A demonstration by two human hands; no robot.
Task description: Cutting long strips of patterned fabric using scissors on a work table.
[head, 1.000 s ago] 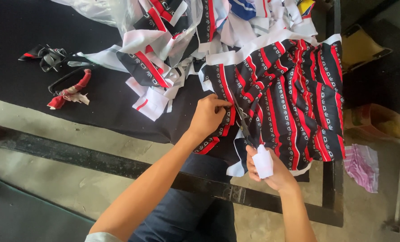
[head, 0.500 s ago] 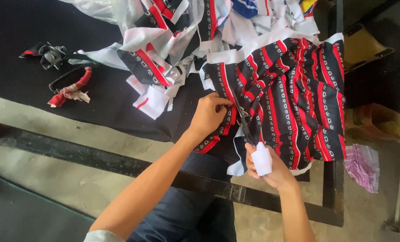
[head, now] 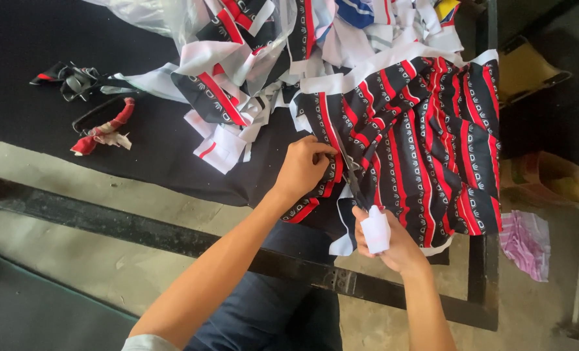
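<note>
Showing 2 bare hands at 1 black table: the left hand pinches the near edge of 1 black, red and white patterned fabric, which hangs over the table's near edge. The right hand is closed round 1 pair of scissors with white-wrapped handles, blades laid on the fabric. 1 heap of cut scraps lies behind.

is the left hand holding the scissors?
No. The left hand pinches the striped black-and-red fabric, while the right hand works the scissors, whose handle is wrapped in white.
</note>
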